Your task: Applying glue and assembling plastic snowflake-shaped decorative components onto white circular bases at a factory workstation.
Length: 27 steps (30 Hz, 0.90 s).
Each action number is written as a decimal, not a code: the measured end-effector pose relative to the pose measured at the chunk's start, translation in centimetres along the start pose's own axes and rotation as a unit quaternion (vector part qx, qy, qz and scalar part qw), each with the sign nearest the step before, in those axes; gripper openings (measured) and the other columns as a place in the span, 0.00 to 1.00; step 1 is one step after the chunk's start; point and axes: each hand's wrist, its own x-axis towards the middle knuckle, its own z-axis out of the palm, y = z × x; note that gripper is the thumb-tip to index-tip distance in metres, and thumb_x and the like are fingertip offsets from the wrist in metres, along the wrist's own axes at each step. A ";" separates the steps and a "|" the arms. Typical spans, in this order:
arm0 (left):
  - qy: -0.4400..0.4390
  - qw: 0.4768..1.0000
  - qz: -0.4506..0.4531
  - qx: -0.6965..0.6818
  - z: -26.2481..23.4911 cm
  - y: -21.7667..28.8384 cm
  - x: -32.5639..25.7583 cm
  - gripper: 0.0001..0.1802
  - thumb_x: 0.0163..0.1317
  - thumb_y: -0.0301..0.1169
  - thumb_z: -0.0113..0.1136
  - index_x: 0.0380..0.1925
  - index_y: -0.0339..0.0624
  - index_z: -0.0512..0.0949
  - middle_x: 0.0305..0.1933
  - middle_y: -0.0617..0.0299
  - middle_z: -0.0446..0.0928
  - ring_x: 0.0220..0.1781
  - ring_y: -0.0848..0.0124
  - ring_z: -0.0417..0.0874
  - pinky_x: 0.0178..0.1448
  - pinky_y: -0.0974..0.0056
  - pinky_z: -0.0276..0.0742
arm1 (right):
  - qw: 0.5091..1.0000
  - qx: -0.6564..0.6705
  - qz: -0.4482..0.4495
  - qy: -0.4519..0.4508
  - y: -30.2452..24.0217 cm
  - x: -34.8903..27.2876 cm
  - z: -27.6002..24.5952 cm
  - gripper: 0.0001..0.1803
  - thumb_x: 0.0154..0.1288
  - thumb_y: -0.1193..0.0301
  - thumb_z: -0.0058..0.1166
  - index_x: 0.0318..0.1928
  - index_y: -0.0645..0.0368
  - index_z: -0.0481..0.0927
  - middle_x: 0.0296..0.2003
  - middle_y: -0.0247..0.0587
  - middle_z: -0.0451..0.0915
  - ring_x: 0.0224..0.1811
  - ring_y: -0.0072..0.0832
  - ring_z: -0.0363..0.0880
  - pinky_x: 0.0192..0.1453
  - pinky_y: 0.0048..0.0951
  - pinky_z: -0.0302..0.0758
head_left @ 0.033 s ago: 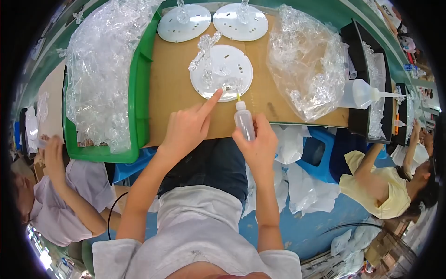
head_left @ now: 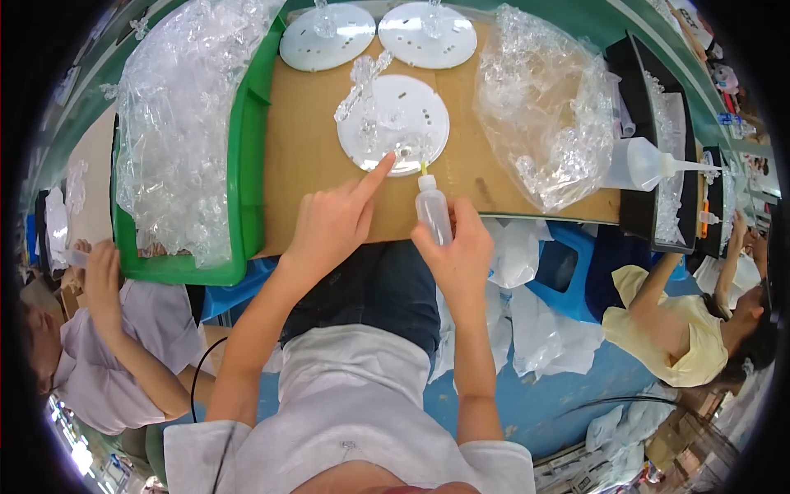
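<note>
A round white plate (head_left: 434, 115) with small holes lies on the brown cardboard, with clear plastic pieces (head_left: 362, 90) standing on its left part. My left hand (head_left: 333, 218) stretches its index finger to the plate's near edge, beside a small clear part. The other fingers are curled, and I see nothing held in them. In my right hand (head_left: 461, 247) is a small translucent squeeze bottle (head_left: 432, 210), gripped between thumb and fingers. Its thin yellowish tip points at the plate's near right edge; whether it touches cannot be told.
A green bin (head_left: 247, 165) of bagged clear parts stands left. Two more white plates (head_left: 327, 51) lie at the far side. To the right are a clear bag of parts (head_left: 535, 107), a larger bottle (head_left: 638, 165) and a black tray (head_left: 638, 218). People sit at both sides.
</note>
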 end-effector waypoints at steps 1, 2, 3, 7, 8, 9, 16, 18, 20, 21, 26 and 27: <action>0.013 1.000 0.011 0.001 0.0 0.0 0.0 0.36 0.55 0.22 0.54 0.66 0.56 0.64 0.23 0.56 0.73 0.20 0.57 0.76 0.23 0.55 0.71 | 1.000 0.001 0.006 -0.005 -0.2 -0.1 0.0 0.14 0.46 0.69 0.60 0.33 0.62 0.74 0.25 0.46 0.76 0.24 0.38 0.76 0.32 0.34 0.73; 0.009 1.000 0.009 0.002 0.1 0.1 0.1 0.36 0.55 0.22 0.54 0.66 0.56 0.64 0.23 0.56 0.73 0.20 0.57 0.76 0.23 0.55 0.71 | 1.000 0.005 0.010 -0.011 -0.3 0.2 -0.1 0.14 0.46 0.69 0.60 0.32 0.62 0.73 0.25 0.46 0.76 0.24 0.39 0.75 0.32 0.34 0.73; 0.003 1.000 0.005 0.006 0.1 0.1 0.1 0.36 0.54 0.22 0.54 0.66 0.56 0.64 0.23 0.56 0.73 0.20 0.56 0.76 0.23 0.55 0.71 | 1.000 0.008 0.014 -0.016 -0.5 0.3 -0.1 0.14 0.46 0.69 0.60 0.31 0.62 0.72 0.24 0.47 0.76 0.24 0.39 0.75 0.31 0.34 0.72; -0.011 1.000 -0.001 0.019 0.0 0.1 0.1 0.37 0.54 0.22 0.54 0.66 0.56 0.63 0.22 0.56 0.73 0.20 0.56 0.75 0.23 0.55 0.71 | 0.998 0.032 0.026 -0.044 -1.1 -0.4 0.4 0.14 0.46 0.68 0.60 0.30 0.62 0.70 0.24 0.47 0.75 0.24 0.40 0.75 0.31 0.34 0.72; -0.012 1.000 -0.001 0.019 0.0 0.1 0.1 0.37 0.54 0.22 0.54 0.66 0.56 0.63 0.22 0.56 0.73 0.20 0.56 0.75 0.23 0.55 0.71 | 0.999 0.026 0.021 -0.033 -1.0 -0.4 0.6 0.15 0.46 0.68 0.60 0.30 0.62 0.70 0.24 0.47 0.75 0.24 0.40 0.75 0.31 0.34 0.72; -0.010 1.000 0.000 0.016 -0.1 0.1 0.1 0.37 0.54 0.22 0.54 0.66 0.56 0.63 0.22 0.56 0.73 0.20 0.56 0.76 0.23 0.55 0.71 | 0.999 0.019 0.016 -0.021 -1.0 -0.5 0.8 0.15 0.46 0.68 0.60 0.30 0.62 0.70 0.24 0.47 0.75 0.24 0.40 0.75 0.30 0.34 0.72; -0.016 1.000 -0.012 0.017 -0.1 0.2 0.0 0.37 0.54 0.22 0.54 0.67 0.57 0.63 0.22 0.56 0.73 0.20 0.57 0.76 0.23 0.55 0.71 | 0.997 0.054 0.023 -0.053 -1.2 -1.3 1.0 0.15 0.45 0.68 0.61 0.32 0.62 0.71 0.24 0.46 0.77 0.24 0.38 0.76 0.31 0.33 0.73; -0.015 1.000 -0.009 0.008 -0.3 0.2 0.1 0.36 0.55 0.23 0.54 0.66 0.56 0.64 0.23 0.56 0.73 0.21 0.57 0.76 0.24 0.55 0.72 | 0.998 0.051 0.016 -0.037 -1.2 -0.9 1.4 0.15 0.45 0.69 0.62 0.32 0.62 0.72 0.25 0.45 0.77 0.24 0.35 0.76 0.32 0.31 0.73; -0.013 1.000 -0.008 0.000 -0.3 -0.4 -0.1 0.35 0.55 0.23 0.54 0.65 0.56 0.65 0.23 0.55 0.74 0.21 0.57 0.77 0.25 0.55 0.72 | 0.997 0.053 0.025 -0.043 -1.0 -1.0 1.3 0.15 0.45 0.69 0.61 0.32 0.62 0.72 0.25 0.44 0.77 0.24 0.34 0.76 0.32 0.30 0.73; 0.049 0.998 -0.023 -0.038 -0.1 -1.3 -0.4 0.33 0.56 0.23 0.54 0.64 0.55 0.66 0.24 0.55 0.74 0.22 0.57 0.77 0.25 0.55 0.73 | 0.997 0.056 0.034 -0.049 -0.9 -1.0 1.2 0.15 0.45 0.69 0.61 0.33 0.62 0.72 0.25 0.44 0.77 0.24 0.32 0.77 0.32 0.30 0.73; 0.052 0.998 -0.025 0.021 0.1 -3.6 -0.3 0.28 0.58 0.25 0.55 0.61 0.50 0.70 0.26 0.56 0.76 0.24 0.57 0.79 0.27 0.55 0.74 | 0.993 0.076 0.051 -0.069 -1.3 -1.8 0.7 0.15 0.46 0.70 0.61 0.33 0.62 0.73 0.25 0.42 0.78 0.25 0.29 0.77 0.32 0.29 0.73; 0.047 0.998 -0.024 0.019 0.2 -3.4 -0.4 0.27 0.59 0.26 0.55 0.61 0.50 0.70 0.26 0.56 0.76 0.24 0.57 0.79 0.27 0.55 0.74 | 0.993 0.085 0.045 -0.068 -1.4 -1.9 0.7 0.15 0.46 0.70 0.61 0.33 0.62 0.73 0.25 0.41 0.78 0.25 0.29 0.77 0.32 0.28 0.73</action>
